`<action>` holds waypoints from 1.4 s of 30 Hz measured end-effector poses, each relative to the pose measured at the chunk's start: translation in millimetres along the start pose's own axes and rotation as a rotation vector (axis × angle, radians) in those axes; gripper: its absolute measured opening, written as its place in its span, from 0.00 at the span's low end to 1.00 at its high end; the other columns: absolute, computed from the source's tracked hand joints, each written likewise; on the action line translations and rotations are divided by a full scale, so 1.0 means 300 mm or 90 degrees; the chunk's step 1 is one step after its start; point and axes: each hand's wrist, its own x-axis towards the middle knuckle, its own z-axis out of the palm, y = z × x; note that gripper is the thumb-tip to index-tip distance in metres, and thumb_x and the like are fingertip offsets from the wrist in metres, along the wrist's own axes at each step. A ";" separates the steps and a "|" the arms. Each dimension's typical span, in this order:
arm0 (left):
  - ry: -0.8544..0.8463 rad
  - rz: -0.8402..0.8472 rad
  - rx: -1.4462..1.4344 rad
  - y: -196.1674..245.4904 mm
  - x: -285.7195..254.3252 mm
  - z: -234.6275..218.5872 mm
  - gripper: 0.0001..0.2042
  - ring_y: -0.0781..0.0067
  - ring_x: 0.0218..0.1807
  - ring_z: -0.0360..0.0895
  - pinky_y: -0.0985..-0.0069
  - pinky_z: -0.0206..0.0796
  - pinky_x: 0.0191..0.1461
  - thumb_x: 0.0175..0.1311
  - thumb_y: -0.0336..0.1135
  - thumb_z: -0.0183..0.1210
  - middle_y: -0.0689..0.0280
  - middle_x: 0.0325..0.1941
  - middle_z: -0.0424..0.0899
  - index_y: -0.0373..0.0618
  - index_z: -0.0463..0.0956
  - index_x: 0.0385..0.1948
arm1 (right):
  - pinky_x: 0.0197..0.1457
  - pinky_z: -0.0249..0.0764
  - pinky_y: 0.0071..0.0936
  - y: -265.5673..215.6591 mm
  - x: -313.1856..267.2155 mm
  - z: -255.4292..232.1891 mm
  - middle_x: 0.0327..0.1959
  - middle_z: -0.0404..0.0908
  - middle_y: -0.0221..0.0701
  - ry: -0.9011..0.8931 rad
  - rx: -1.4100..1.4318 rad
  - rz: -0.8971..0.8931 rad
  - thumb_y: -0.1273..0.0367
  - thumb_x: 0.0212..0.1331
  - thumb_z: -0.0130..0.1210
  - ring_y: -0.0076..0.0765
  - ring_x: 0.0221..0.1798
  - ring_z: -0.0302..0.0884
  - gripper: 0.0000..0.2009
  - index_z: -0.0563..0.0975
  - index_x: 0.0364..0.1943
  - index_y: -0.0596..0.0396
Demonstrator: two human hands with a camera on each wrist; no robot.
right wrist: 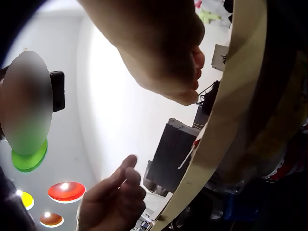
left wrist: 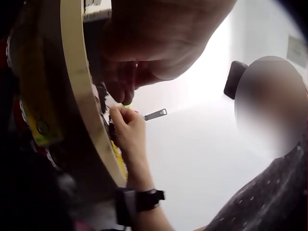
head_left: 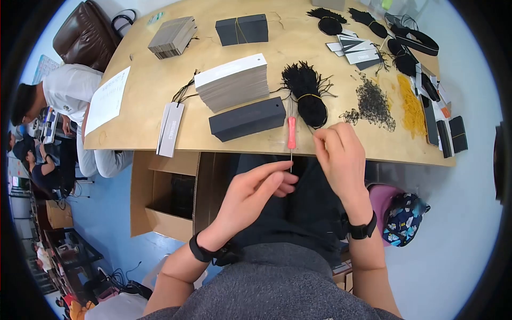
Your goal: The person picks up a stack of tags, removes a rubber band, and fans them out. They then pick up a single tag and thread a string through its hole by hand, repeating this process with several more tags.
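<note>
A red-handled tool (head_left: 292, 132) with a thin metal shaft lies at the table's front edge, its shaft sticking out past it. My left hand (head_left: 255, 193) hovers by the shaft's end, fingers loosely bent; in the right wrist view a gap separates this hand (right wrist: 113, 199) from the tool. My right hand (head_left: 341, 154) pinches thumb and fingertips together beside a bundle of black cords (head_left: 311, 109), tied with a yellow band. A thin dark strand runs from the bundle to these fingertips. A dark grey block of stacked tags (head_left: 248, 119) lies left of the tool.
Behind the dark block stands a stack of white tags (head_left: 233, 82). Corded tags (head_left: 170, 129) overhang the front edge. To the right lie a pile of small black pins (head_left: 373, 104) and yellow bands (head_left: 410, 109). An open cardboard box (head_left: 165, 221) is below the table.
</note>
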 end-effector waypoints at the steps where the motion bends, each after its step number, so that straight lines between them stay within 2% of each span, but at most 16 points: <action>1: -0.057 -0.052 -0.080 0.009 0.026 0.009 0.18 0.69 0.48 0.82 0.71 0.73 0.55 0.78 0.36 0.45 0.58 0.46 0.84 0.32 0.74 0.57 | 0.34 0.71 0.35 -0.022 -0.003 -0.023 0.30 0.71 0.33 -0.001 -0.001 -0.001 0.75 0.48 0.61 0.41 0.33 0.73 0.07 0.76 0.31 0.56; 4: -0.145 -0.160 -0.214 -0.004 0.082 0.025 0.21 0.69 0.49 0.81 0.71 0.73 0.55 0.79 0.42 0.43 0.56 0.49 0.83 0.32 0.73 0.58 | 0.33 0.69 0.33 -0.087 -0.031 -0.079 0.30 0.70 0.31 -0.030 0.014 -0.114 0.74 0.45 0.60 0.39 0.32 0.72 0.09 0.76 0.32 0.56; 8: -0.098 -0.234 -0.330 -0.060 0.129 0.025 0.19 0.68 0.50 0.80 0.72 0.73 0.54 0.78 0.40 0.46 0.59 0.48 0.83 0.34 0.73 0.58 | 0.32 0.67 0.29 -0.167 -0.092 -0.112 0.29 0.69 0.30 -0.085 0.073 -0.186 0.71 0.41 0.59 0.34 0.31 0.72 0.11 0.76 0.32 0.55; 10: -0.110 -0.257 -0.355 -0.063 0.139 0.008 0.18 0.71 0.47 0.79 0.73 0.73 0.51 0.77 0.39 0.47 0.62 0.44 0.82 0.35 0.73 0.58 | 0.31 0.66 0.27 -0.196 -0.116 -0.119 0.27 0.66 0.29 -0.125 0.115 -0.207 0.71 0.40 0.58 0.32 0.31 0.70 0.10 0.76 0.31 0.56; 11: -0.051 -0.280 -0.342 -0.040 0.138 0.023 0.17 0.76 0.39 0.74 0.77 0.71 0.45 0.76 0.38 0.48 0.66 0.39 0.79 0.35 0.74 0.57 | 0.31 0.66 0.27 -0.208 -0.134 -0.117 0.27 0.65 0.29 -0.150 0.138 -0.212 0.71 0.40 0.58 0.31 0.30 0.69 0.10 0.76 0.31 0.56; 16: -0.039 -0.262 -0.333 -0.053 0.135 0.009 0.15 0.81 0.30 0.65 0.81 0.61 0.36 0.75 0.36 0.49 0.69 0.33 0.76 0.35 0.75 0.54 | 0.30 0.64 0.26 -0.243 -0.179 -0.088 0.25 0.62 0.29 -0.194 0.202 -0.237 0.72 0.42 0.58 0.31 0.29 0.68 0.08 0.76 0.29 0.55; 18: -0.024 -0.245 -0.305 -0.058 0.127 0.001 0.14 0.82 0.28 0.62 0.82 0.57 0.33 0.75 0.35 0.50 0.70 0.30 0.75 0.34 0.76 0.52 | 0.31 0.67 0.27 -0.237 -0.180 -0.075 0.27 0.67 0.29 -0.199 0.321 -0.166 0.71 0.47 0.62 0.32 0.30 0.71 0.06 0.77 0.29 0.54; 21: -0.070 -0.170 -0.483 -0.065 0.104 -0.023 0.10 0.84 0.23 0.57 0.83 0.50 0.28 0.72 0.32 0.51 0.72 0.24 0.69 0.36 0.78 0.41 | 0.32 0.74 0.29 -0.193 -0.156 -0.089 0.32 0.77 0.33 -0.115 0.387 0.080 0.74 0.50 0.67 0.36 0.31 0.76 0.08 0.79 0.33 0.56; 24: -0.079 -0.157 -0.586 -0.044 0.079 -0.032 0.10 0.84 0.23 0.54 0.82 0.48 0.28 0.73 0.34 0.48 0.72 0.21 0.64 0.39 0.76 0.36 | 0.36 0.70 0.19 -0.147 -0.175 -0.070 0.34 0.77 0.26 -0.103 0.598 0.460 0.72 0.63 0.61 0.18 0.33 0.73 0.09 0.77 0.44 0.58; 25: -0.060 -0.171 -0.581 -0.022 0.070 -0.026 0.11 0.83 0.22 0.54 0.82 0.47 0.27 0.73 0.35 0.48 0.73 0.20 0.63 0.40 0.75 0.33 | 0.38 0.69 0.16 -0.139 -0.168 -0.068 0.35 0.75 0.23 -0.131 0.714 0.497 0.69 0.68 0.57 0.14 0.35 0.71 0.12 0.74 0.51 0.59; 28: -0.086 -0.147 -0.617 -0.020 0.055 -0.034 0.10 0.83 0.22 0.55 0.81 0.46 0.27 0.72 0.35 0.48 0.73 0.20 0.63 0.41 0.75 0.32 | 0.39 0.68 0.15 -0.130 -0.144 -0.072 0.37 0.76 0.23 -0.230 0.849 0.574 0.65 0.71 0.54 0.14 0.35 0.71 0.14 0.73 0.54 0.59; 33: -0.117 -0.101 -0.636 -0.010 0.041 -0.037 0.09 0.83 0.23 0.54 0.81 0.46 0.28 0.70 0.34 0.50 0.72 0.20 0.64 0.39 0.76 0.33 | 0.37 0.69 0.16 -0.150 -0.139 -0.035 0.38 0.78 0.26 -0.246 1.016 0.640 0.63 0.71 0.54 0.17 0.34 0.73 0.15 0.75 0.54 0.59; 38: -0.117 -0.086 -0.604 -0.022 0.033 -0.048 0.10 0.83 0.23 0.52 0.80 0.44 0.28 0.70 0.34 0.50 0.73 0.19 0.62 0.39 0.77 0.35 | 0.36 0.69 0.16 -0.163 -0.133 -0.026 0.34 0.78 0.26 -0.216 0.995 0.608 0.66 0.69 0.57 0.18 0.33 0.73 0.11 0.77 0.48 0.58; 40: -0.132 -0.071 -0.547 -0.034 0.029 -0.067 0.11 0.83 0.25 0.62 0.81 0.54 0.31 0.72 0.35 0.51 0.69 0.24 0.74 0.37 0.80 0.42 | 0.35 0.70 0.17 -0.163 -0.117 -0.056 0.33 0.78 0.26 -0.176 0.942 0.587 0.68 0.66 0.59 0.18 0.32 0.74 0.09 0.79 0.44 0.57; 41: -0.132 -0.068 -0.547 -0.029 0.029 -0.062 0.11 0.83 0.25 0.62 0.81 0.54 0.31 0.72 0.35 0.51 0.69 0.24 0.74 0.37 0.80 0.42 | 0.33 0.70 0.20 -0.152 -0.103 -0.092 0.32 0.78 0.27 -0.183 0.751 0.401 0.70 0.62 0.62 0.22 0.31 0.75 0.07 0.79 0.41 0.56; 42: -0.037 -0.029 -0.334 -0.020 0.026 -0.051 0.12 0.81 0.30 0.68 0.80 0.60 0.35 0.73 0.34 0.51 0.65 0.32 0.79 0.36 0.80 0.45 | 0.32 0.71 0.22 -0.151 -0.088 -0.121 0.31 0.78 0.28 -0.184 0.556 0.221 0.72 0.59 0.64 0.25 0.31 0.76 0.06 0.80 0.38 0.55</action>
